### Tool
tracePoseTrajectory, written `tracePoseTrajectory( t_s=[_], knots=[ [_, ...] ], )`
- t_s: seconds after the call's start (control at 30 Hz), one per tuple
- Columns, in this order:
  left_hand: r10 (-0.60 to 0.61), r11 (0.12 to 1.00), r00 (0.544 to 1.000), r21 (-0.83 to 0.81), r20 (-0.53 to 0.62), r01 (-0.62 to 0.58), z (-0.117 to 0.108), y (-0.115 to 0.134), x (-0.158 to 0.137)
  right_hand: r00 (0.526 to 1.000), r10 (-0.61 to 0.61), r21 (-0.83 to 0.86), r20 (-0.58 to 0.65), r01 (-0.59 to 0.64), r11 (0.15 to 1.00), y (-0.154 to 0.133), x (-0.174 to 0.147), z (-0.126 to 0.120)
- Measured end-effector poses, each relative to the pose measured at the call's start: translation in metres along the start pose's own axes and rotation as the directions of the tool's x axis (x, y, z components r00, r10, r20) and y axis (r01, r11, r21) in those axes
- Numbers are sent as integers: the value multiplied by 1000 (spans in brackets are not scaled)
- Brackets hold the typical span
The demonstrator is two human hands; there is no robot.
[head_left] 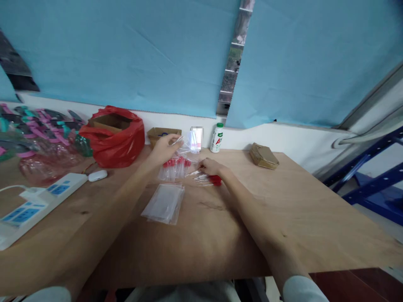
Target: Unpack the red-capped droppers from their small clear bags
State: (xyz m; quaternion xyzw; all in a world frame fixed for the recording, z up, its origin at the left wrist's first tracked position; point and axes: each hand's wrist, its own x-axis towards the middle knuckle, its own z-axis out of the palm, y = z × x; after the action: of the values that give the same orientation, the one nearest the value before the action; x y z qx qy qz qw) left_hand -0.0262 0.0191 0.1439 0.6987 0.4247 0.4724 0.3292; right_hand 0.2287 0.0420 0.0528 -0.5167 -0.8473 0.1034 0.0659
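Note:
My left hand (pixel 165 149) pinches a clear plastic bag (pixel 185 147) above the table, its fingers closed on the film. My right hand (pixel 210 166) is lower and to the right, fingers curled over several clear red-capped tubes (pixel 201 178). Red caps (pixel 215 180) stick out below that wrist, on the right. Between the hands and a little left lies a bundle of more clear tubes (pixel 173 170), red ends pointing away from me. Nearer me, a stack of flat clear zip bags (pixel 165 203) rests on the wood.
Behind the hands stand a small cardboard box (pixel 157 135), a lit phone-like screen (pixel 195 140) and a white bottle (pixel 217 138) with a green cap. A brown packet (pixel 263 156) lies right. Leftward are a red bag (pixel 115 138), a power strip (pixel 40 205), an earbud case (pixel 98 175) and spray bottles (pixel 44 163).

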Motion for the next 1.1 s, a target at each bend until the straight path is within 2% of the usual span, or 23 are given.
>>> tracePoseTrajectory(
  t_s=[0.27, 0.43, 0.53, 0.63, 0.7, 0.8, 0.87, 1.03, 1.1],
  knots=[
    [10, 1000, 1000, 11, -2, -10, -1, 4, -1, 995, -54, 102, -86, 62, 993, 3, -5, -9],
    [10, 1000, 1000, 8, -16, -9, -2, 4, 0, 991, -35, 152, -127, 55, 987, 5, -14, -30],
    [6, 1000, 1000, -6, -14, -6, -4, 3, 0, 991, -57, 200, -122, 81, 977, 3, -26, -48],
    [15, 1000, 1000, -13, -4, -15, -6, 4, 1, 980, -101, 217, -169, 137, 967, -2, -49, -57],
    [13, 1000, 1000, -6, 1, -13, -7, 5, 1, 968, -143, 179, -205, 181, 967, -7, -69, -53],
    [0, 1000, 1000, 1, 3, 0, -6, 5, 2, 958, -207, 114, -200, 233, 966, -12, -99, -34],
    [14, 1000, 1000, -23, 25, -14, -4, 1, 3, 955, -195, 90, -225, 219, 972, -13, -114, -19],
    [164, 986, 981, -46, 107, -160, 5, -12, 4, 936, -166, 21, -310, 182, 983, -8, -128, 5],
    [176, 984, 974, -27, 144, -173, 10, -15, 1, 925, -134, 42, -356, 159, 986, -8, -128, 7]
  ],
)
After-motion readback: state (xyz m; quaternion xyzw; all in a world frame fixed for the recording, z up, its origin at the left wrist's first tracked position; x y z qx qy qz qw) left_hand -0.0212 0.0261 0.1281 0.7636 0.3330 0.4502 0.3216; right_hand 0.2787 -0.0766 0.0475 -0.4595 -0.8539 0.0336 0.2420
